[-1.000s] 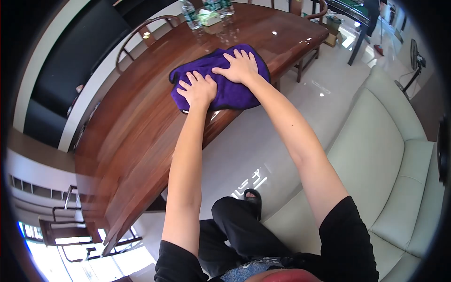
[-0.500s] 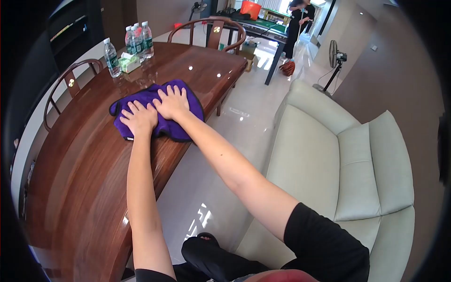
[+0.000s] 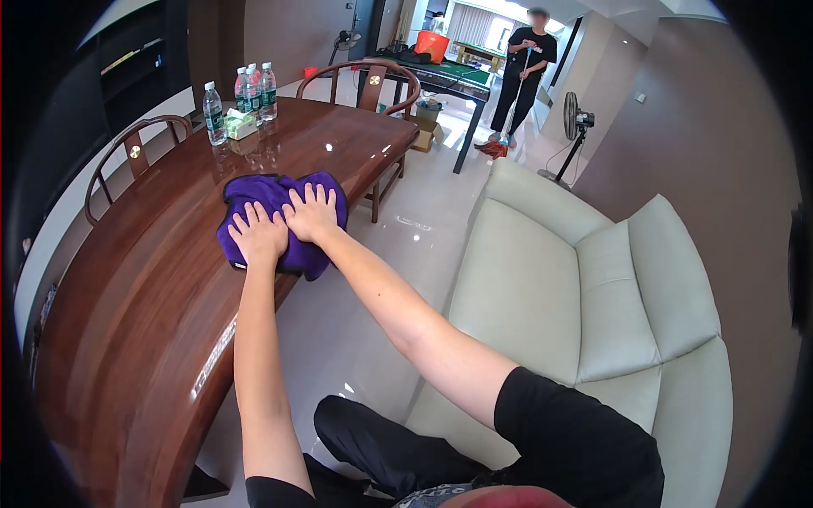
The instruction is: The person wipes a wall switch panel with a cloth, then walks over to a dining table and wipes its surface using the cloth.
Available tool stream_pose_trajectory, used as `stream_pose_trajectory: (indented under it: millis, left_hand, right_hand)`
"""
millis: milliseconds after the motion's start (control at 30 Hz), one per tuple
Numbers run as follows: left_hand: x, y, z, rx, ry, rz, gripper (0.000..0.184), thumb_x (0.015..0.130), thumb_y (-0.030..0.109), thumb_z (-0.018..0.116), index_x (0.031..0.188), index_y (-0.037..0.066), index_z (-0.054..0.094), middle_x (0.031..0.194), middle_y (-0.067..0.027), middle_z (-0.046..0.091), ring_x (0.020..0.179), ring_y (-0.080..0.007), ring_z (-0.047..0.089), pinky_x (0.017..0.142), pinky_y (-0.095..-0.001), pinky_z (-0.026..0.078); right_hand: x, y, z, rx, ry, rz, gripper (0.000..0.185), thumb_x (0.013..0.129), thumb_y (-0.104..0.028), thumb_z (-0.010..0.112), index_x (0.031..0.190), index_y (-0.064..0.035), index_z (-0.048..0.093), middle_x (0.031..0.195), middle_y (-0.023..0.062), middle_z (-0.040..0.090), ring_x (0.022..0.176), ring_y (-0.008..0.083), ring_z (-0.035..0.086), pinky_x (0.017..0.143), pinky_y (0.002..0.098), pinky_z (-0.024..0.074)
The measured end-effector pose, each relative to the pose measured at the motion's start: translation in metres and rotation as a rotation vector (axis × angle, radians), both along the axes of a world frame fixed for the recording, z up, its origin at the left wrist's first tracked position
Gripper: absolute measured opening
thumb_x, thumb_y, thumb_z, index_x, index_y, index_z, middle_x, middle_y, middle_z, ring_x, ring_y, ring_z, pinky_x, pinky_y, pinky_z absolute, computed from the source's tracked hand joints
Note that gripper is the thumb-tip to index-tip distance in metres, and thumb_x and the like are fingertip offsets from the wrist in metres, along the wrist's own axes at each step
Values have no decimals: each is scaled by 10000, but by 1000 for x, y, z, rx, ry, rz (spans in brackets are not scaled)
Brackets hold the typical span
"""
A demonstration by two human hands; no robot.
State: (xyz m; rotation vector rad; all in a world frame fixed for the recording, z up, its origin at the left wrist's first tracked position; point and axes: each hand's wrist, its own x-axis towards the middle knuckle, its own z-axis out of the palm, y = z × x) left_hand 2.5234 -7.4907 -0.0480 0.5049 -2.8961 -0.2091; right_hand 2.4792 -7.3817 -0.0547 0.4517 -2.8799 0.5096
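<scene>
A purple cloth (image 3: 284, 188) with a dark border lies rumpled on the glossy brown wooden table (image 3: 144, 313), and one corner hangs over the table's near right edge. My left hand (image 3: 259, 235) presses flat on the cloth, fingers spread. Just right of it, my right hand (image 3: 312, 216) also rests flat on the cloth with its fingers apart. The two hands nearly touch at the thumbs. Beyond them stand a water bottle (image 3: 214, 114), several more bottles, and a green and white tissue pack (image 3: 241, 126).
A pale leather sofa (image 3: 525, 279) runs along my right, across a strip of shiny floor. Wooden chairs (image 3: 138, 152) stand around the table. Farther back are a person in black (image 3: 532, 63) holding a mop (image 3: 494, 149), a standing fan (image 3: 577, 123) and a green-topped table (image 3: 461, 71).
My view has tipped up a little. Both hands and the cloth have slid slightly toward me along the table. The person in the back shows more fully, and the mop head has shifted left.
</scene>
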Motion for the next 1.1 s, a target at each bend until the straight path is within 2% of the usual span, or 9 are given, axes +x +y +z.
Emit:
stream_pose_trajectory:
  millis: [333, 533, 700, 867, 933, 967, 1033, 1067, 1100]
  left_hand:
    - [107, 3, -25, -168, 274, -31, 578, 1003, 404, 314, 1452, 57, 424, 1520, -135, 390, 1390, -395, 348, 1145, -527, 231]
    - [181, -23, -43, -376, 606, -31, 479, 979, 359, 442, 1334, 60, 561, 1369, -151, 557, 1237, -372, 517, 1057, -503, 349]
    - [296, -65, -37, -393, 626, 153, 400, 965, 281, 507, 1294, 71, 593, 1328, -110, 587, 1216, -312, 532, 1053, -437, 368]
    - [416, -136, -54, -443, 639, 391, 440, 971, 402, 521, 1349, 182, 574, 1386, -73, 551, 1261, -299, 503, 1065, -449, 347]
    - [467, -157, -43, -484, 623, 477, 430, 965, 388, 537, 1319, 152, 596, 1328, -80, 595, 1236, -311, 520, 1057, -442, 352]
    - [480, -173, -37, -485, 647, 510, 419, 955, 384, 554, 1298, 151, 613, 1316, -91, 600, 1229, -312, 524, 1054, -444, 352]
    - [525, -212, -40, -488, 695, 596, 382, 932, 360, 592, 1238, 142, 656, 1275, -105, 618, 1201, -313, 538, 1046, -446, 355]
    - [544, -230, -37, -473, 717, 640, 370, 897, 372, 623, 1179, 141, 686, 1244, -97, 633, 1203, -312, 531, 1045, -453, 354]
    - [563, -252, -39, -469, 758, 645, 361, 892, 369, 621, 1151, 130, 698, 1220, -103, 642, 1184, -314, 541, 1042, -452, 354]
  right_hand:
    - [102, 1, -16, -111, 13, 32, 583, 1011, -472, 266, 1518, -186, 291, 1588, 215, 168, 1438, 507, 120, 1160, 591, 143]
    - [160, -18, -26, -82, 248, 313, 521, 1015, -375, 321, 1470, -127, 373, 1549, 221, 267, 1401, 558, 163, 1136, 624, 186]
    - [239, -86, -30, -130, 514, 571, 471, 960, -354, 454, 1333, -75, 524, 1404, 218, 485, 1346, 524, 311, 1125, 637, 166]
    - [331, -174, -22, -184, 609, 761, 411, 893, -356, 521, 1178, -76, 619, 1269, 224, 574, 1234, 476, 447, 1051, 644, 264]
    - [366, -211, -12, -207, 564, 862, 388, 865, -371, 520, 1098, -82, 632, 1200, 198, 594, 1149, 422, 494, 962, 603, 337]
    - [374, -230, -7, -281, 706, 846, 290, 817, -338, 570, 1005, -128, 640, 1058, 123, 608, 987, 320, 531, 817, 502, 401]
    - [417, -265, 0, -192, 615, 887, 310, 825, -348, 557, 1025, -125, 634, 1076, 135, 600, 1019, 333, 530, 831, 523, 404]
    - [436, -287, 0, -110, 454, 935, 435, 864, -373, 497, 1164, -76, 601, 1262, 214, 549, 1211, 450, 458, 999, 640, 310]
    - [452, -308, -2, -60, 451, 951, 485, 893, -378, 460, 1243, -59, 566, 1356, 236, 503, 1276, 491, 409, 1033, 662, 275]
